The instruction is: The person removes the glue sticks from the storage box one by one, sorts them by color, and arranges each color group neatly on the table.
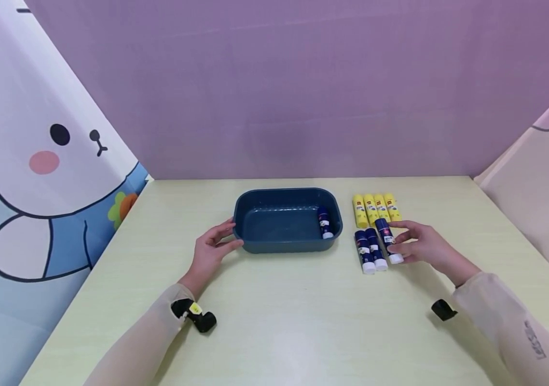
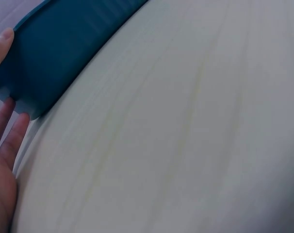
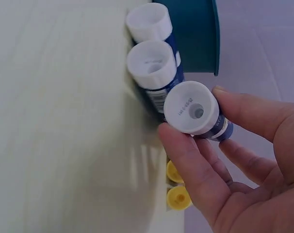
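My right hand [image 1: 421, 246] pinches a dark blue glue stick [image 1: 385, 236] with a white base between thumb and fingers. In the right wrist view, that base [image 3: 188, 107] faces the camera, tilted above its neighbours. Two more blue glue sticks [image 1: 364, 252] lie side by side just left of it. My left hand [image 1: 209, 252] touches the left end of a dark teal tray [image 1: 279, 247], fingers fairly straight and thumb near the front corner. One blue glue stick [image 1: 324, 222] is inside the tray, leaning along its right end.
Several yellow glue sticks [image 1: 370, 209] lie in a row behind the blue ones, right of the tray. The pale wooden table [image 1: 284, 311] meets a purple backdrop [image 1: 303, 107] at its far edge. A cartoon-printed cloth [image 1: 23, 187] hangs at the left.
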`<state>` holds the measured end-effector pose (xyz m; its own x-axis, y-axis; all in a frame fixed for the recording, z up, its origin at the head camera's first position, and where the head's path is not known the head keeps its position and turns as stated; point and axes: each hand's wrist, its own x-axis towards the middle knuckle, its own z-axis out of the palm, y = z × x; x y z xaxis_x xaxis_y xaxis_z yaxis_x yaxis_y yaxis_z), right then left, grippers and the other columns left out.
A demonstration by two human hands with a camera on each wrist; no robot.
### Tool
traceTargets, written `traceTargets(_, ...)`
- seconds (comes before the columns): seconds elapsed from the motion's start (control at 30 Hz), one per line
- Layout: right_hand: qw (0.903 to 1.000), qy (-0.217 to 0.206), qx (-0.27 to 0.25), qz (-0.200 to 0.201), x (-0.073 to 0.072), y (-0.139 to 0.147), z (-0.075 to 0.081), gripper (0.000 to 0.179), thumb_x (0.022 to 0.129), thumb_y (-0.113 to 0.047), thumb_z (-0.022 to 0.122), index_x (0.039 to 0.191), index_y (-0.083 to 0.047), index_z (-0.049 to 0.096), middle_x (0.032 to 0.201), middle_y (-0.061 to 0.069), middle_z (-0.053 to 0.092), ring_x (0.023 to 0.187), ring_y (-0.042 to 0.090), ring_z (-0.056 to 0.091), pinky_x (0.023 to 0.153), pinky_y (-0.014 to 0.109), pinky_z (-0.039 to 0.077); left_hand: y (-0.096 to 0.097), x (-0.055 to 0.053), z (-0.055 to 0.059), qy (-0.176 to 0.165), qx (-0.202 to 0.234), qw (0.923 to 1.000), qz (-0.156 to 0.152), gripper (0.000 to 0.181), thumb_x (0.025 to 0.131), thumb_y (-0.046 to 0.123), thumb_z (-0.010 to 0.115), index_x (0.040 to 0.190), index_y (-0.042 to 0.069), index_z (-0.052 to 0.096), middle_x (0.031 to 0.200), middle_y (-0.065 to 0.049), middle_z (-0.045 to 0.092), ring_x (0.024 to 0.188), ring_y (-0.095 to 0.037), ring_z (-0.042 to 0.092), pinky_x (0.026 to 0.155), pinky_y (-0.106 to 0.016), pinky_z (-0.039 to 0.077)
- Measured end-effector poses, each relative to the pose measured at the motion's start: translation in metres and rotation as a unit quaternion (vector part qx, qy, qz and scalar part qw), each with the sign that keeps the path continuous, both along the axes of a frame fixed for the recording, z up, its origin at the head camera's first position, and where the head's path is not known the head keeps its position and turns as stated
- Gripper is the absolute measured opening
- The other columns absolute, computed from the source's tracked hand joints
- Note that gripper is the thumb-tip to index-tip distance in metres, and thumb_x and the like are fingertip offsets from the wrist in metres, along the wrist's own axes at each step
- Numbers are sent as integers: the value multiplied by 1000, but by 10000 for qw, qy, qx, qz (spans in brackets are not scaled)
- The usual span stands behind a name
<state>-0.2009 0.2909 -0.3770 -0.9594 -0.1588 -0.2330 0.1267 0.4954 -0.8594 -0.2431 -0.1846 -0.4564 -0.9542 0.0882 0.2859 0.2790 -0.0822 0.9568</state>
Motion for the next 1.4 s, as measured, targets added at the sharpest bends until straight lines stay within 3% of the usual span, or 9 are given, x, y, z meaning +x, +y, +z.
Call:
traceTargets(0.2, 9997, -247, -24, 85, 3, 5, -6, 72, 91, -6, 70, 148, 12, 29, 107, 18, 56, 81, 18, 63, 71, 38, 62, -1, 1, 0, -59, 26, 10000, -25, 47, 82, -11, 75, 126, -11, 59, 143, -17, 53, 119, -32, 59, 89, -28, 57)
traceTargets(0.6, 9973, -698, -34, 213, -2, 10, -11, 70, 94, -8, 66, 147, 13, 26, 108, 20, 61, 82, 20, 66, 72, 39, 62, 0, 1, 0, -12, 54, 10000, -25, 46, 82, -13, 73, 125, -12, 59, 143, -18, 53, 118, -32, 59, 89, -29, 57)
traceTargets(0.97, 9909, -1244, -27, 508, -7, 9, -9, 74, 96, -15, 65, 149, 9, 19, 100, 15, 63, 78, 22, 64, 69, 38, 62, 0, 1, 0, 90, 60, 9999, 5, 45, 82, -14, 73, 124, -14, 58, 142, -21, 53, 113, -21, 63, 87, -28, 57)
traceTargets(1.4, 9907, -1216, 96, 603, -5, 11, -4, 73, 98, -20, 64, 148, 10, 20, 103, 16, 61, 81, 24, 64, 72, 39, 62, 0, 5, 3, 101, 7, 9999, -1, 46, 82, -13, 73, 125, -13, 58, 143, -19, 53, 116, -31, 60, 88, -28, 57)
